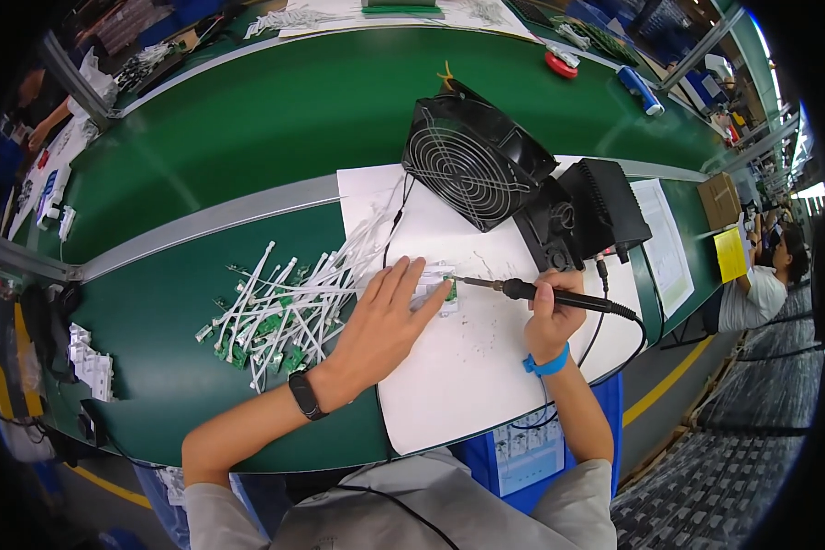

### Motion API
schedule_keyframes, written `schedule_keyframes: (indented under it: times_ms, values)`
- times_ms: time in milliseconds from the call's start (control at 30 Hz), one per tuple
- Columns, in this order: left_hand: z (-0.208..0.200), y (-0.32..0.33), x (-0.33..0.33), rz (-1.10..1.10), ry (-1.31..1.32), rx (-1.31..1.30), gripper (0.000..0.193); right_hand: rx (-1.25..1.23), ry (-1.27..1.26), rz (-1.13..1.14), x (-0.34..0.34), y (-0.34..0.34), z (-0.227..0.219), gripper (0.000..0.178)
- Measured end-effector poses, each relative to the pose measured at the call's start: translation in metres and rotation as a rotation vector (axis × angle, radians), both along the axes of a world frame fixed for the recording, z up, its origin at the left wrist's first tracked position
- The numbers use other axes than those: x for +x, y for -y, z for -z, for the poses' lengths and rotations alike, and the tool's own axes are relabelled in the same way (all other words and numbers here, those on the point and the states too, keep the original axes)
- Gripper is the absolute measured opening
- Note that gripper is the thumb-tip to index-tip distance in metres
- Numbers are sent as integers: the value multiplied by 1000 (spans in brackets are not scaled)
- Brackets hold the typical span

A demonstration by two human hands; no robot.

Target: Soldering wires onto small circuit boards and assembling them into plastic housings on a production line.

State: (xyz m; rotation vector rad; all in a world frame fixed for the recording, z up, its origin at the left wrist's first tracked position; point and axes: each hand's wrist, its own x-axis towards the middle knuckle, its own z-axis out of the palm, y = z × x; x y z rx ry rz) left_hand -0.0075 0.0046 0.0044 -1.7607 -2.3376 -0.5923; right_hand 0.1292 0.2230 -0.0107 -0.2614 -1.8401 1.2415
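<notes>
Both hands are busy: left hand [382, 316] lies flat, fingers spread, pinning a small green circuit board [445, 290] to the white sheet [467, 367] so it can't slide. Right hand [550, 316] is wrapped around a soldering iron [522, 291], tip right at the board. Just left, a pile of white-wired boards [280, 312] crowds the bench [247, 119]. Behind sit a black fan [472, 165] and the solder station [587, 215].

A small green circuit board [445, 289] lies flat, touched by the soldering iron [532, 293] tip.
</notes>
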Motion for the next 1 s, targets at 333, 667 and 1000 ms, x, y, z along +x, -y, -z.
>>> schedule_keyframes:
  times_ms: [333,667,1000]
  values:
    - [0,0,0,-7,-1,-6,49,-21,-25,-10,-3,2,-4,12]
    - [-2,1,-1,-4,-7,-21,51,-1,-39,-34,-3,5,-8,13]
    - [-8,-1,-14,57,91,-30,47,45,-145,-108,2,2,-6,14]
